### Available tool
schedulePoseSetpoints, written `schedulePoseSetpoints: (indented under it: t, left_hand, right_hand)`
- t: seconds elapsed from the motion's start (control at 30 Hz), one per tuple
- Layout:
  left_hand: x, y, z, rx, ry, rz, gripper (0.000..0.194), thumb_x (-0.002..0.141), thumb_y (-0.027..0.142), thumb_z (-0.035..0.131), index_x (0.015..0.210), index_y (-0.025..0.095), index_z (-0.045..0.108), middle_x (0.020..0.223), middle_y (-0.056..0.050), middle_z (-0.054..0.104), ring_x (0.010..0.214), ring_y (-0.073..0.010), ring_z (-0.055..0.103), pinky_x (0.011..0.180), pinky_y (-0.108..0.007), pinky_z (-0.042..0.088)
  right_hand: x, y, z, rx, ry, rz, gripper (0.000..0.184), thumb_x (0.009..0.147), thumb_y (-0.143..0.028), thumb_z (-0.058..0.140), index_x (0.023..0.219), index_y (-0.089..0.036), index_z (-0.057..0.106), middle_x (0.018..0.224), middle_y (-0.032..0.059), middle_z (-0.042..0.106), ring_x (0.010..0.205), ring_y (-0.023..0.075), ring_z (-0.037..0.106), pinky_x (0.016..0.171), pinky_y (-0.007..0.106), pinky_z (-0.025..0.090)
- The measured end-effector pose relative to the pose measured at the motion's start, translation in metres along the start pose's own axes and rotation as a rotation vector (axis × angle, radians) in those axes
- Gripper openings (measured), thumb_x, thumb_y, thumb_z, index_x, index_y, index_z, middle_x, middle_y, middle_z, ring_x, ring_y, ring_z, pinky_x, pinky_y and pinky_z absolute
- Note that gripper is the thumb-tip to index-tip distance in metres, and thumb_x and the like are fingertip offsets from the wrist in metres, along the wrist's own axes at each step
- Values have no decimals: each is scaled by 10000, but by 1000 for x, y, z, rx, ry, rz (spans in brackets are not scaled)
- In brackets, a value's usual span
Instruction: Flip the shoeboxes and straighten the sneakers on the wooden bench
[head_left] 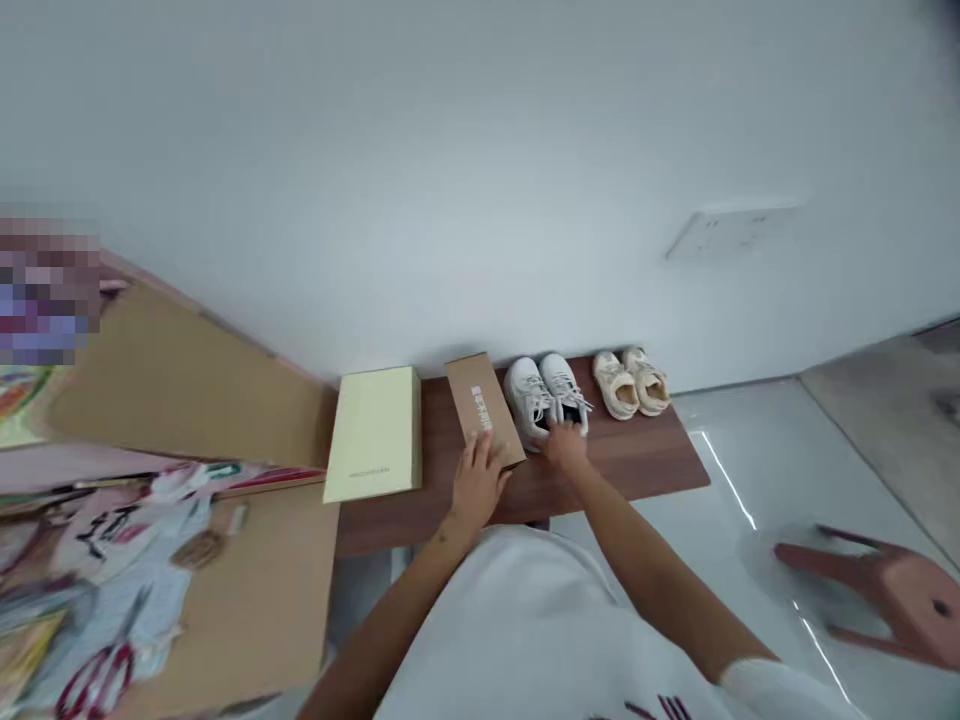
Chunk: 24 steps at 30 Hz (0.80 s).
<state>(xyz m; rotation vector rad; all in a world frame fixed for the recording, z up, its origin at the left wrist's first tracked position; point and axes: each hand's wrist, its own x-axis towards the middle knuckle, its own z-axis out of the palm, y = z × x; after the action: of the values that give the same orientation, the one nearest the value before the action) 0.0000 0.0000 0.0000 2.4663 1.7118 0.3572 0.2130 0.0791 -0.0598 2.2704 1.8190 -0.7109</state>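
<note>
My left hand (pixel 478 481) rests flat on the near end of a narrow brown cardboard box (pixel 483 408) lying on a low dark wooden bench (pixel 637 458), fingers spread. My right hand (pixel 564 443) reaches to the heels of a pair of white lace-up sneakers (pixel 546 397) beside the box; its fingers curl at the near edge of the shoes, and whether they grip is hidden. A pair of small beige shoes (pixel 631 382) stands to the right of the sneakers.
A pale yellow flat box (pixel 374 433) lies on the bench's left end. Large cardboard sheets (pixel 180 380) and printed packaging (pixel 112 560) fill the left. A pink stool (pixel 892 592) lies tipped on the glossy floor at right. A white wall with a socket plate (pixel 731 232) rises behind.
</note>
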Motion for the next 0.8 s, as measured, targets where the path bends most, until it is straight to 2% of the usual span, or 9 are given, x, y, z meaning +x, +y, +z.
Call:
schedulePoseSetpoints:
  t: [0.13, 0.27, 0.37, 0.43, 0.53, 0.63, 0.67, 0.73, 0.8]
  left_hand:
    - [1, 3, -3, -7, -1, -3, 460, 933, 313, 600, 1389, 252, 596, 1545, -113, 472, 1478, -366, 339, 1107, -517, 461]
    - [-1, 1, -1, -41, 8, -4, 475, 926, 323, 599, 1393, 239, 587, 1553, -118, 458, 1494, -383, 298, 1111, -536, 453]
    - [-3, -1, 3, -66, 14, 3, 493, 920, 370, 609, 1391, 229, 590, 1553, -129, 454, 1495, -393, 291, 1123, -547, 435]
    - [-3, -2, 5, -72, 13, -5, 493, 923, 393, 604, 1388, 230, 596, 1551, -131, 457, 1499, -391, 284, 1128, -547, 426]
    - [-1, -1, 6, -79, 9, -29, 477, 934, 401, 584, 1383, 239, 603, 1550, -124, 462, 1503, -380, 280, 1140, -542, 412]
    - [0, 1, 6, -98, 6, -51, 467, 946, 404, 562, 1382, 241, 604, 1553, -115, 461, 1510, -365, 272, 1158, -532, 392]
    - [-1, 1, 5, -108, 4, -54, 468, 950, 409, 554, 1383, 239, 602, 1555, -111, 459, 1513, -359, 269, 1165, -527, 385]
    - [-3, 3, 4, -123, 4, -69, 473, 959, 419, 534, 1388, 232, 596, 1567, -112, 442, 1515, -344, 271, 1178, -512, 370]
    - [-4, 5, 1, -121, 18, -117, 501, 961, 438, 522, 1404, 210, 580, 1590, -130, 401, 1518, -338, 265, 1194, -505, 344]
  right_hand:
    - [8, 25, -10, 51, -44, -141, 615, 791, -471, 747, 1304, -160, 616, 1324, 216, 565, 1261, 370, 505, 1066, 471, 345]
    - [15, 70, -13, 410, 31, -250, 729, 688, -301, 776, 1359, -196, 510, 1227, 137, 609, 1122, 302, 586, 997, 437, 428]
    - [23, 107, -15, 798, 212, -144, 620, 754, -390, 656, 1317, -203, 475, 1165, 111, 612, 1008, 259, 604, 889, 413, 502]
    - [27, 128, -17, 937, 238, -16, 564, 785, -439, 573, 1287, -201, 476, 1130, 104, 613, 950, 253, 610, 812, 403, 531]
    - [27, 141, -20, 807, 280, 91, 479, 795, -371, 527, 1230, -171, 536, 1115, 125, 619, 997, 285, 606, 856, 449, 522]
    - [13, 123, -15, 497, 496, 17, 398, 828, -286, 516, 1191, -144, 598, 1223, 182, 595, 1191, 334, 525, 1032, 510, 417]
    - [7, 109, -10, 434, 508, -56, 390, 853, -280, 514, 1208, -145, 602, 1265, 189, 581, 1220, 331, 509, 1056, 497, 399]
    - [-5, 74, 3, 343, 378, -275, 395, 878, -297, 554, 1252, -184, 606, 1345, 165, 557, 1235, 306, 511, 1061, 439, 403]
    - [-14, 39, 15, 238, 251, -309, 469, 844, -322, 647, 1298, -216, 597, 1436, 152, 499, 1235, 315, 514, 1023, 415, 424]
